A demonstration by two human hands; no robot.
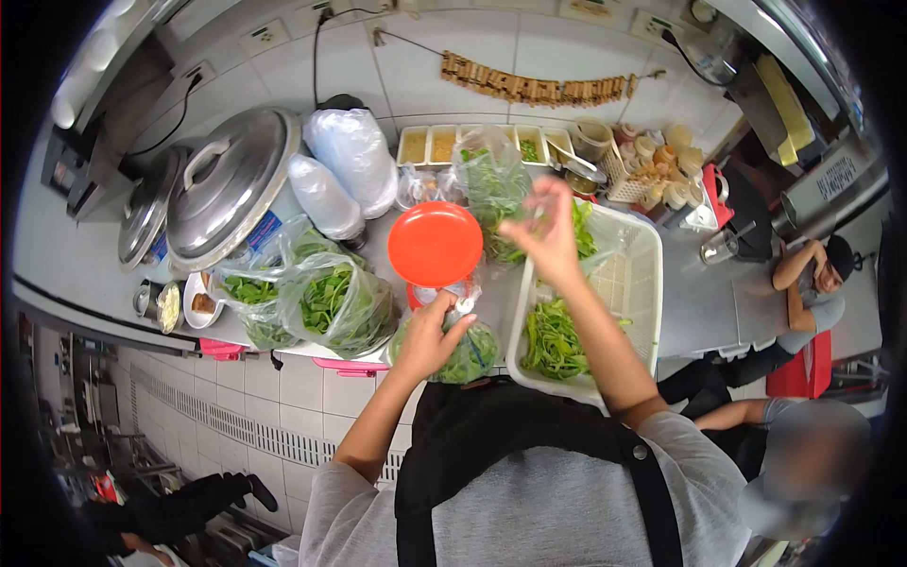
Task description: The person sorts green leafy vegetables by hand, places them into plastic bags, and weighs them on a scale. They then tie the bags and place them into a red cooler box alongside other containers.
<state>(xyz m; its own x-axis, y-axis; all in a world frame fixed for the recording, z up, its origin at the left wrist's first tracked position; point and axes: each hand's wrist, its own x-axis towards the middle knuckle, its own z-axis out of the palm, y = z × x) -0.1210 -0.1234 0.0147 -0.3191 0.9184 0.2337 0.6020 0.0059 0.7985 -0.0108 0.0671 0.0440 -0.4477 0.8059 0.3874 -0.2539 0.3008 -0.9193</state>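
My left hand [436, 338] is closed round the gathered neck of a clear plastic bag of greens [465, 357] at the counter's front edge. Just above it is a round red plate [436, 244]. My right hand [548, 231] is raised over the left rim of a white basket [645, 283]; it is blurred, and whether its fingers hold anything cannot be made out. Cut green stems [556, 340] lie in the basket. Behind my right hand stands an open clear bag of greens [493, 180]. Two more bags of leafy greens [331, 300] sit left of the plate.
Large lidded metal pots [231, 189] and white plastic-wrapped bundles [350, 161] stand at the back left. Seasoning trays [444, 144] line the wall. Bottles [661, 165] and a glass [720, 248] are at the right. Other people [811, 283] are at the right and lower left.
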